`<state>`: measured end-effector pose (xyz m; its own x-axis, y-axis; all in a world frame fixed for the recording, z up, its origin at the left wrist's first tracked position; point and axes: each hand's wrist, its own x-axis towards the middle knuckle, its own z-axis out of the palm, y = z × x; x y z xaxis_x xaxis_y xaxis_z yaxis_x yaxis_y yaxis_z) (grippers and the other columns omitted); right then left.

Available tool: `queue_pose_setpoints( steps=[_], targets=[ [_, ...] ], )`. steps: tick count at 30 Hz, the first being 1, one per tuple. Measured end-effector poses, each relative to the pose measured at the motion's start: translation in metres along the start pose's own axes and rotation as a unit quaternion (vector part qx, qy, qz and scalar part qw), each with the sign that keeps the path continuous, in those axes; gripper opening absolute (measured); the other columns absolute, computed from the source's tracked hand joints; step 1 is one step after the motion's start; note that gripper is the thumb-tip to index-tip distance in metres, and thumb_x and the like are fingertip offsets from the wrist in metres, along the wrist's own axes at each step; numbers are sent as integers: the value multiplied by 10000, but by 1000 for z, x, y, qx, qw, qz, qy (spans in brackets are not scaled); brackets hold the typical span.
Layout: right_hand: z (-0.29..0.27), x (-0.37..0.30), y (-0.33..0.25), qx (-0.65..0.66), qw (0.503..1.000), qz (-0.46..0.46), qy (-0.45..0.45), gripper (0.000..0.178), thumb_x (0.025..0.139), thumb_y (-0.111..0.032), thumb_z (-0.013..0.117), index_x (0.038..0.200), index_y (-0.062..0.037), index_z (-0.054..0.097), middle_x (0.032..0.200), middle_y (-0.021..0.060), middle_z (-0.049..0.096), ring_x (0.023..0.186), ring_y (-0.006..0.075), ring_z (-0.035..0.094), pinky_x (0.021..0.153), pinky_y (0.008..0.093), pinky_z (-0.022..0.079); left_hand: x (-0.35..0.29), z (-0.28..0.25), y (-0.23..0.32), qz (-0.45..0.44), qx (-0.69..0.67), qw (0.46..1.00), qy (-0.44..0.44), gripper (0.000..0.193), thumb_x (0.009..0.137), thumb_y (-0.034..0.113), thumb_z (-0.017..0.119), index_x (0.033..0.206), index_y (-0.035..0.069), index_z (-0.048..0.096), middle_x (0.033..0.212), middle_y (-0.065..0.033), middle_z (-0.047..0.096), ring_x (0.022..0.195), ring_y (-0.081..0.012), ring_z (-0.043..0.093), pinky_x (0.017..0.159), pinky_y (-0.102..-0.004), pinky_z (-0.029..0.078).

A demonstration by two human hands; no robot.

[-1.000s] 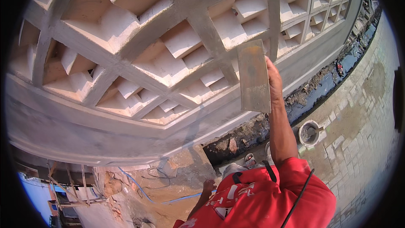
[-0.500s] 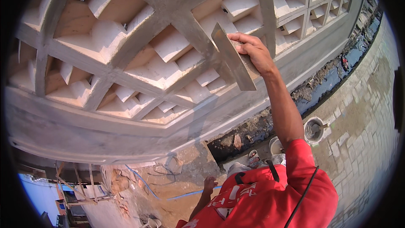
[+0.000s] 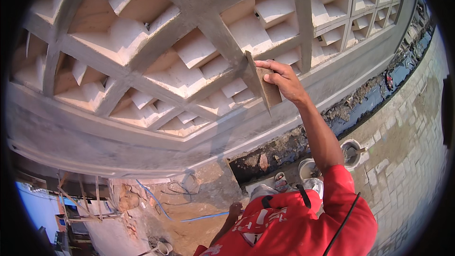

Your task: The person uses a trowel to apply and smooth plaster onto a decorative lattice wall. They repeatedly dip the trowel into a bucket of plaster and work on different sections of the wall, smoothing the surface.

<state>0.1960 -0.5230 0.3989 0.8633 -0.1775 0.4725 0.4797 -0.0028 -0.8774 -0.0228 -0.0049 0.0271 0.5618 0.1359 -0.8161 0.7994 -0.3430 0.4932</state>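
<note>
My right hand grips a flat plastering trowel, fingers wrapped round its back. Its thin blade is tilted and seen nearly edge-on, by the grey plastered ribs of a lattice wall. Whether the blade touches the plaster I cannot tell. Low beside my red shirt hangs my left hand, small and shaded, away from the wall. Its fingers do not show clearly, and I see nothing in it.
A muddy ditch with dark water runs along the wall's foot. Beside it stand a bucket of grey mix and a second bucket. Paving spreads to the right. A blue hose and wooden poles lie lower left.
My right hand has moved slightly downward with the trowel. The blade has turned from showing its broad face to nearly edge-on. The whole view has shifted a little.
</note>
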Motion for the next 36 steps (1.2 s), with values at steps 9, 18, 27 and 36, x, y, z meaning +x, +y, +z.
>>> queue_pose_setpoints(
  steps=[9,18,27,36],
  targets=[
    [8,-37,-8,25,986,-2,164,403,773,-63,513,1167,3,568,1058,83,584,926,130,529,853,257,405,2,-3,21,26,-6,1000,-11,175,829,109,479,985,69,549,877,-101,580,562,-206,596,442,-301,449],
    [60,-24,30,-185,930,7,319,387,792,-59,566,1176,-8,567,917,120,576,798,163,558,705,273,458,24,-11,-19,224,62,972,-40,146,797,98,532,938,73,558,738,-65,540,489,-184,556,389,-273,415],
    [176,-34,46,-221,939,5,262,398,787,-81,586,1176,1,565,782,123,508,702,201,518,637,329,434,21,-20,-16,-9,-3,999,-46,243,815,207,566,1003,57,527,889,-120,584,653,-252,607,512,-333,501],
    [118,-2,50,-109,900,40,421,415,807,-92,555,1204,25,528,1086,196,580,973,234,560,865,323,414,37,-31,4,20,-39,997,-64,178,845,185,521,976,65,534,794,-80,547,517,-197,562,423,-301,460]
  ],
)
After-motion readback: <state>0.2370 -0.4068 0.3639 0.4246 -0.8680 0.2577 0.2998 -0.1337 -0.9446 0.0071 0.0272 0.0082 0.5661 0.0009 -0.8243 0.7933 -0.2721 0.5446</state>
